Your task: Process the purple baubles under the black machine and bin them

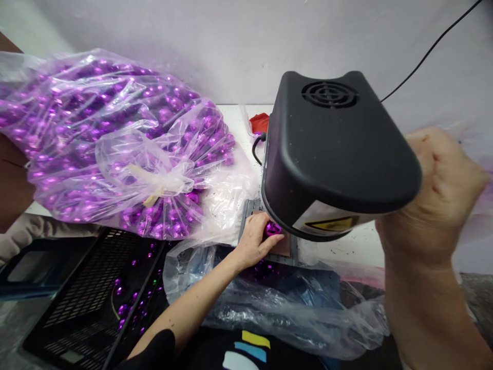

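Observation:
My left hand (256, 239) pinches a shiny purple ball (272, 228) and holds it on the small plate (283, 247) under the black machine head (331, 149). My right hand (435, 190) is raised close to the camera at the right, clenched in a fist just right of the machine head; whatever it grips is hidden and the hand is blurred. More purple balls lie in an open clear bag (277, 303) in front of me.
A big tied clear bag of purple balls (111, 144) fills the left of the table. A black plastic crate (96, 293) with several loose balls sits at lower left. A black cable (427, 51) runs up the white wall. Something red (260, 122) lies behind the machine.

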The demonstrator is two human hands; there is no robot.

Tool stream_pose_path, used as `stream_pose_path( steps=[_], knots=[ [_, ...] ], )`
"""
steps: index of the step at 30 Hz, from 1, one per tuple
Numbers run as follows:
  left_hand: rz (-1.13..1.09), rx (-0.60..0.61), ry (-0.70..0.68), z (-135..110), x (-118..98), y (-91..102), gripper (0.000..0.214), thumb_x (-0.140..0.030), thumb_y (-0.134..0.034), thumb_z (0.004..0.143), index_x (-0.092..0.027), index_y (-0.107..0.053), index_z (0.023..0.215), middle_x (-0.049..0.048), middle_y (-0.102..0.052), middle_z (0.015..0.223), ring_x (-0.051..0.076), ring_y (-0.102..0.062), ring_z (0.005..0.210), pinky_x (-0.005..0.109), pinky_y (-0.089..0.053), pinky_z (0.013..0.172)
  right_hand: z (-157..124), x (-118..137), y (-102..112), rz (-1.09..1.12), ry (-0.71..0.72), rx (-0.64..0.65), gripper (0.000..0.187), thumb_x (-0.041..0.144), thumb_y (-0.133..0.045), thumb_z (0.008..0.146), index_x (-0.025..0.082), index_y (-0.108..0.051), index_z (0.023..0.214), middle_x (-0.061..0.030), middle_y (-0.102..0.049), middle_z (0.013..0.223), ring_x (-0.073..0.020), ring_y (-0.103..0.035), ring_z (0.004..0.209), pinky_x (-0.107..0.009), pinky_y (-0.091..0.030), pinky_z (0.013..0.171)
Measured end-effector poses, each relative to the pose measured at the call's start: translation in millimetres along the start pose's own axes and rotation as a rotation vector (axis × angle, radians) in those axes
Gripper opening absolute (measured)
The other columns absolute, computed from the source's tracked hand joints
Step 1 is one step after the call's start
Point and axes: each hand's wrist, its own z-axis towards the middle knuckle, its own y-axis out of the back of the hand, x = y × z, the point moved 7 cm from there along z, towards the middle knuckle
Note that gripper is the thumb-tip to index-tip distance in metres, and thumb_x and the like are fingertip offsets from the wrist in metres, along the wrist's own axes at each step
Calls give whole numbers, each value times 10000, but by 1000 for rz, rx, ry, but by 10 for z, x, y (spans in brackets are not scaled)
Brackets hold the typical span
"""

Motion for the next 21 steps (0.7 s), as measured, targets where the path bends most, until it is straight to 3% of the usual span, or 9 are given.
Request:
stream_pose_path(
  steps=[5,11,15,17,21],
  knots=[
    [70,-67,44,-26,26,8,459,-535,-558,934,-221,-594,1266,115,-652,1250,311,-541,1263,575,-226,1223,-10,12,25,-61,2,-5,542,610,-474,922,106,-611,777,-7,-401,659,9,-363,640,-135,-262,552],
    [108,-67,39,-4,-38,45,482,-425,-629,907,-235,-556,1344,109,-625,1299,323,-492,1307,567,-91,1263,-78,50,68,-80,-12,3,496,581,-477,930,124,-617,795,-4,-446,663,1,-399,642,-151,-295,561],
    [94,-69,40,6,-82,77,507,-380,-660,881,-218,-561,1352,125,-623,1303,345,-496,1299,565,-127,1257,-310,161,231,-306,73,-74,347,527,-534,916,217,-668,836,5,-540,715,-20,-430,656,-186,-356,577],
    [81,-71,43,4,-80,77,502,-390,-667,873,-220,-575,1337,124,-625,1293,353,-497,1302,567,-164,1251,-466,161,284,-370,57,-43,316,542,-555,888,259,-681,822,11,-581,716,-46,-456,628,-239,-371,566],
    [50,-75,49,-1,-53,65,455,-435,-646,884,-248,-604,1297,113,-641,1269,350,-495,1321,586,-217,1239,-746,81,350,-319,-21,33,360,569,-550,834,245,-647,711,3,-586,633,-89,-470,508,-288,-329,463]
  ],
)
